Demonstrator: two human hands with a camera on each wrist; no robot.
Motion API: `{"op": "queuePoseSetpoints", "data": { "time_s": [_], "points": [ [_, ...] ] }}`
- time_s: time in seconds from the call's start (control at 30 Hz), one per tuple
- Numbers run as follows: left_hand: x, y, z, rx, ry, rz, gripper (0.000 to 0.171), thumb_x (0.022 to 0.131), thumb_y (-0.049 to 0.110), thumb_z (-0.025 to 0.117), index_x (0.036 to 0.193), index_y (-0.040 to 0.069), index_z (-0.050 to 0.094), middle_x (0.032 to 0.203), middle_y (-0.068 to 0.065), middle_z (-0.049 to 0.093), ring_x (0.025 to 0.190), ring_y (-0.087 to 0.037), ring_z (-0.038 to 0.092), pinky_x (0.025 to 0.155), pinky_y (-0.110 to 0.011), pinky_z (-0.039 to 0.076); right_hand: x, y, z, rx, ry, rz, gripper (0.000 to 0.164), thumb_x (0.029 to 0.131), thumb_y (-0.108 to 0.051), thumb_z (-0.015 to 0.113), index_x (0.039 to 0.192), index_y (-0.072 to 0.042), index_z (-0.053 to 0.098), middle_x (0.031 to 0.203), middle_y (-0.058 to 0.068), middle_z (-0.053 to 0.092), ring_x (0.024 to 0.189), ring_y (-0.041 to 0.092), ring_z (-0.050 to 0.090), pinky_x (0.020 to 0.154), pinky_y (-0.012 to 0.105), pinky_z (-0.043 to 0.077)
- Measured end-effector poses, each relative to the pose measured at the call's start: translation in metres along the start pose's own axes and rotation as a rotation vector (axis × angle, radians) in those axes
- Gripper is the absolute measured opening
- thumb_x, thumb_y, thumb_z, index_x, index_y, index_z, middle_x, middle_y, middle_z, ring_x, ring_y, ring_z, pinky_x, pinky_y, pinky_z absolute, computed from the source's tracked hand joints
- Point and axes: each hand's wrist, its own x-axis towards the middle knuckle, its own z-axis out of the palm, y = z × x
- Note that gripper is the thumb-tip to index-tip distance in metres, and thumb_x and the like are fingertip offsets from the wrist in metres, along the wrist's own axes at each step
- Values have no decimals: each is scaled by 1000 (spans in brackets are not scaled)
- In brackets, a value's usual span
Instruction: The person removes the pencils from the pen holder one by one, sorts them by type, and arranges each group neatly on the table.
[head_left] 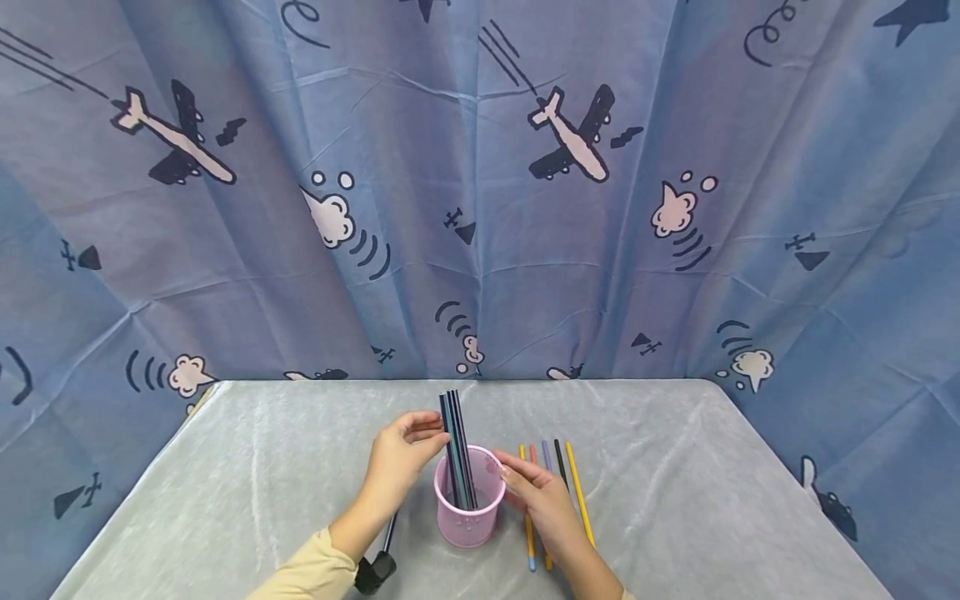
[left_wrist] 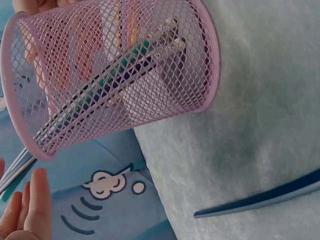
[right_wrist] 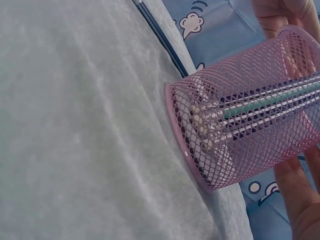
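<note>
A pink mesh pen cup (head_left: 467,529) stands upright on the table, holding a bunch of dark and green pencils (head_left: 459,450) that tilts slightly left. My left hand (head_left: 401,454) pinches the bunch above the rim, thumb in front and fingers on the far side. At the cup's right side, my right hand (head_left: 543,500) grips it near the rim. White eraser ends (right_wrist: 205,125) of the pencils show through the mesh near the cup's base in the right wrist view. A dark blue pencil (left_wrist: 260,200) lies on the table to the left of the cup.
Several coloured pencils (head_left: 576,483), yellow, red, purple and black, lie side by side right of the cup, partly behind my right hand. A pale cloth (head_left: 300,467) covers the table. Behind it hangs a blue curtain (head_left: 420,208) printed with planes. A black device (head_left: 375,573) sits by my left wrist.
</note>
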Motion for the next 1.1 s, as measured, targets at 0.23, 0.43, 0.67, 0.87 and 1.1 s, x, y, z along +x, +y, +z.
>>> {"op": "queuePoseSetpoints", "data": {
  "time_s": [0.23, 0.43, 0.67, 0.87, 1.1],
  "points": [
    [1, 1, 6, -24, 8, -24, 36, 84, 8, 77, 115, -7, 66, 110, -23, 73, 101, -30, 71, 89, -33, 61, 0, -1, 0, 7, -7, -6, 44, 98, -14, 61, 135, 10, 54, 136, 21, 61, 106, 2, 66, 99, 31, 57],
    [5, -1, 10, -54, 4, -64, 33, 85, 5, 75, 114, -7, 66, 109, -23, 73, 99, -27, 72, 81, -26, 62, 0, 0, 0, 10, -5, -5, 44, 98, -13, 61, 135, 10, 54, 136, 21, 61, 107, 4, 66, 99, 32, 57],
    [6, -1, 13, -41, 26, -57, 30, 85, 5, 74, 111, -7, 67, 106, -23, 73, 96, -26, 72, 80, -26, 62, 0, 0, 0, 0, 9, 6, 44, 98, -15, 61, 135, 8, 55, 137, 20, 60, 111, 8, 66, 98, 33, 57],
    [7, -2, 16, 17, 37, -36, 29, 84, 7, 75, 110, -6, 68, 100, -21, 75, 92, -25, 73, 77, -26, 62, 0, 0, -1, 0, 5, 0, 43, 99, -14, 60, 135, 9, 55, 136, 20, 61, 109, 6, 66, 99, 34, 57],
    [7, -3, 17, 48, 59, -18, 25, 85, 5, 74, 106, -7, 69, 99, -20, 73, 89, -24, 71, 73, -25, 63, 0, 1, 0, 5, 0, -7, 44, 98, -14, 61, 135, 10, 54, 135, 20, 62, 106, 3, 66, 99, 33, 57]
  ]
}}
